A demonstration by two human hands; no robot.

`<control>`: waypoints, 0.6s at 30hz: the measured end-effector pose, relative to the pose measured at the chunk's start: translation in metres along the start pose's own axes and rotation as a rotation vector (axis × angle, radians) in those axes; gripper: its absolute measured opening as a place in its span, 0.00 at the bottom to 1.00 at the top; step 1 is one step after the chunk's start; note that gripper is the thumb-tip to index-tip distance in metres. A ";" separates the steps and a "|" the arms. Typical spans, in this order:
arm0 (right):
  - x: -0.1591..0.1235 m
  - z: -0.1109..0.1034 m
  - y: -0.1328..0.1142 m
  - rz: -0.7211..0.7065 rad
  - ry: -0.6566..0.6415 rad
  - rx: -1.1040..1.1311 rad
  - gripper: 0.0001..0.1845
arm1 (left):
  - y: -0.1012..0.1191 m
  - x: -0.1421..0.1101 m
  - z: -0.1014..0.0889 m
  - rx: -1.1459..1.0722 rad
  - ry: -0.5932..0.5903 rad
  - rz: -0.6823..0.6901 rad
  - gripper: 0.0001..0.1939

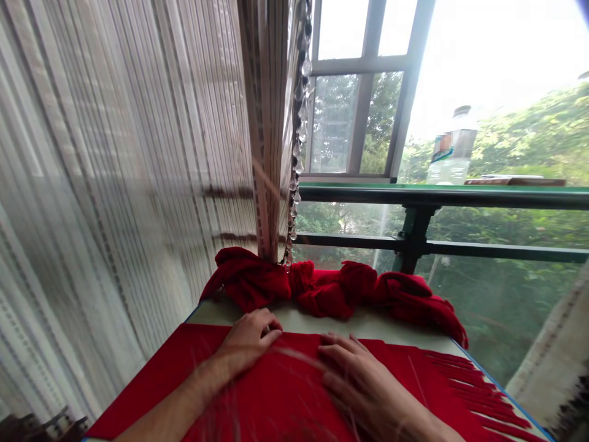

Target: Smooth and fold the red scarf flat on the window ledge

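Note:
A red scarf (276, 393) with a fringe (478, 380) on its right end lies spread over the table in front of me. My left hand (253, 334) rests on the scarf near its far edge, fingers bent and thumb held apart from them. Nothing shows between them. To its right, my right hand (352, 368) lies on the same scarf with fingers stretched and apart, slightly blurred. Beyond both hands, a second red cloth (331, 291) lies bunched and twisted along the table's far edge.
The pale tabletop (294, 319) shows between the two cloths. Striped string curtains (124, 153) hang on the left, with a strand of clear beads (297, 166). Behind are a dark railing (460, 196), a window (359, 116) and a plastic bottle (453, 150) on the ledge.

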State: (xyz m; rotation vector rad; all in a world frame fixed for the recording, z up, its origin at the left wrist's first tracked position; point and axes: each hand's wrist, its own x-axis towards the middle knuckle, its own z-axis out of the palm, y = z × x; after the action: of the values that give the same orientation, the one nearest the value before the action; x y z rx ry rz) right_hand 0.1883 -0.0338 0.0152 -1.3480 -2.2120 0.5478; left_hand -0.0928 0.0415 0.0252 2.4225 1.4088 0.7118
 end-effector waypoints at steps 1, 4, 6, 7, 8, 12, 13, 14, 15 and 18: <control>0.000 0.001 0.001 -0.005 -0.002 -0.005 0.26 | 0.000 0.001 0.001 0.007 0.000 0.005 0.08; 0.001 0.003 0.005 -0.018 -0.005 -0.023 0.27 | 0.001 0.002 0.002 0.037 0.004 0.020 0.09; 0.002 0.004 0.008 -0.015 -0.008 -0.026 0.27 | 0.002 0.003 0.002 0.055 0.004 0.038 0.10; 0.002 0.004 0.010 -0.015 -0.010 -0.022 0.27 | 0.003 0.003 0.003 0.059 -0.002 0.051 0.11; 0.001 0.004 0.010 -0.016 -0.007 -0.018 0.26 | 0.004 0.002 0.003 0.060 -0.011 0.066 0.12; 0.000 0.002 0.008 -0.024 0.001 -0.020 0.26 | 0.011 -0.002 0.006 0.064 -0.060 0.120 0.15; 0.000 0.002 0.007 -0.026 -0.004 -0.026 0.26 | 0.013 -0.004 0.006 0.069 -0.072 0.129 0.14; 0.000 0.002 0.007 -0.028 -0.012 -0.031 0.26 | 0.015 -0.005 0.006 0.075 -0.083 0.138 0.13; -0.001 0.002 0.006 -0.028 -0.020 -0.033 0.27 | 0.017 -0.006 0.006 0.081 -0.092 0.144 0.12; 0.000 0.005 0.010 -0.018 -0.020 -0.031 0.28 | 0.023 -0.010 0.006 0.100 -0.108 0.156 0.11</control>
State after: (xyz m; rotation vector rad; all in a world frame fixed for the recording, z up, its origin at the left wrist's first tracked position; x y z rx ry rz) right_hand 0.1924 -0.0302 0.0058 -1.3424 -2.2551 0.5250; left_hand -0.0768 0.0214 0.0276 2.6277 1.2530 0.5470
